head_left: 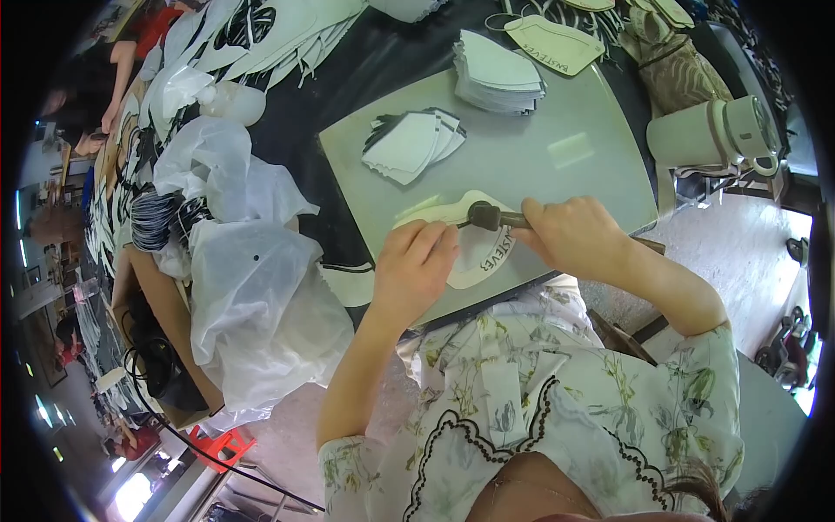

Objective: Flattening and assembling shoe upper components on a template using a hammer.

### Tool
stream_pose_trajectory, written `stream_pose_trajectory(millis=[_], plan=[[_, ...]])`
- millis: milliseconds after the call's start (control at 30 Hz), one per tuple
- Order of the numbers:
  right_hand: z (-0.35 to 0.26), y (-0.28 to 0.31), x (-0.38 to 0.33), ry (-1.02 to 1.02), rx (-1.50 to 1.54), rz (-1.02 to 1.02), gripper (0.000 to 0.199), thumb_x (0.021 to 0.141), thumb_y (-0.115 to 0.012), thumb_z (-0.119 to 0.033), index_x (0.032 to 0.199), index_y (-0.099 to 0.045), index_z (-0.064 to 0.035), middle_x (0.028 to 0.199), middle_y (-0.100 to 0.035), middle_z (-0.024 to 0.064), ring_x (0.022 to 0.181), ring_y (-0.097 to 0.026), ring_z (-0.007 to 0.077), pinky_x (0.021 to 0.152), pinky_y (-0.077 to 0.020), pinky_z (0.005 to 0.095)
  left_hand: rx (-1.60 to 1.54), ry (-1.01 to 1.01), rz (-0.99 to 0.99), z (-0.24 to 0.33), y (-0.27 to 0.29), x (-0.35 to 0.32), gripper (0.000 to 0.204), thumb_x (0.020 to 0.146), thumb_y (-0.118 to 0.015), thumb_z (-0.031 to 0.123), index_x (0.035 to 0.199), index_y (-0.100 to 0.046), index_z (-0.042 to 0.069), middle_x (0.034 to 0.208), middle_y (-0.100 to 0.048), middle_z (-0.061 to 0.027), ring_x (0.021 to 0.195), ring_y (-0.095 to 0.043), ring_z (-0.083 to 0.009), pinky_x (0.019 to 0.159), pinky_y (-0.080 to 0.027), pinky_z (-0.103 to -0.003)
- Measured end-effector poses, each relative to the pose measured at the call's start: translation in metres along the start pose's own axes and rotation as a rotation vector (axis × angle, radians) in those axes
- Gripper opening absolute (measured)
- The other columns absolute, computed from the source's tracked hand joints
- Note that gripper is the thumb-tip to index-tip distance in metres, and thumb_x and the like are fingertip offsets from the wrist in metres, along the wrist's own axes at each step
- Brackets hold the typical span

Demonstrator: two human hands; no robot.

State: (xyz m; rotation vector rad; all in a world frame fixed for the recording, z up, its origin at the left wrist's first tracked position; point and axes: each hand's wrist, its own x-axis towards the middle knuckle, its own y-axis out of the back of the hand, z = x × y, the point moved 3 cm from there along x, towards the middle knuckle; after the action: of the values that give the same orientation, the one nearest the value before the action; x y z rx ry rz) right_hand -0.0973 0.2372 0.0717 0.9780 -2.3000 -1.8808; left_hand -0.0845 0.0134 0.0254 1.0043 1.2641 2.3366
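Cream shoe-upper piece [470,252], flat cut shape with printed lettering, lying at the near edge of a pale grey-green work board [565,157] set on a dark table [348,78]. Left hand [413,265]: palm down, fingers pressed flat on the piece, pinning it to the board. Right hand [570,235]: closed in a fist around the handle of a small hammer [487,216], whose dark round head rests on or just above the piece, close to the left fingertips. On the same board, farther off: a fanned batch of white cut pieces with dark edges [413,143] near the middle, and a taller stack of white pieces [497,74] at the far edge. Beyond the board: another cream lettered piece [557,42]. To the person's right: a pale lidded jug with handle [718,132]. To the left: crumpled white plastic bags [248,287], just beside the board, and further cut pieces along the table. Another person's forearm [165,304] lies by the bags.
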Motion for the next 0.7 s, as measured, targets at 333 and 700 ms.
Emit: stream_pose_trajectory(millis=[333,700], plan=[[-0.010,0.002,0.003,0.054,-0.001,-0.017,0.039,0.101,-0.051,-0.038,0.090,-0.054,-0.0006,0.056,-0.059,0.0119,0.051,-0.062,0.0340,0.049,-0.0486,0.0444,0.025,0.078,-0.042,0.000,0.002,-0.003,0.028,0.079,-0.076,0.016,0.105,-0.070,0.008,0.112,-0.061,-0.0049,0.101,-0.058,-0.0284,0.086,-0.047,-0.042],[-0.010,0.002,0.007,0.076,0.052,0.010,0.040,0.101,-0.051,-0.038,0.090,-0.054,0.0000,0.059,-0.061,0.0126,0.054,-0.063,0.0349,0.050,-0.0493,0.0441,0.073,0.058,0.022,-0.004,0.006,-0.015,0.032,0.078,-0.076,0.012,0.109,-0.070,0.005,0.110,-0.062,-0.0047,0.100,-0.059,-0.0268,0.084,-0.050,-0.040]])
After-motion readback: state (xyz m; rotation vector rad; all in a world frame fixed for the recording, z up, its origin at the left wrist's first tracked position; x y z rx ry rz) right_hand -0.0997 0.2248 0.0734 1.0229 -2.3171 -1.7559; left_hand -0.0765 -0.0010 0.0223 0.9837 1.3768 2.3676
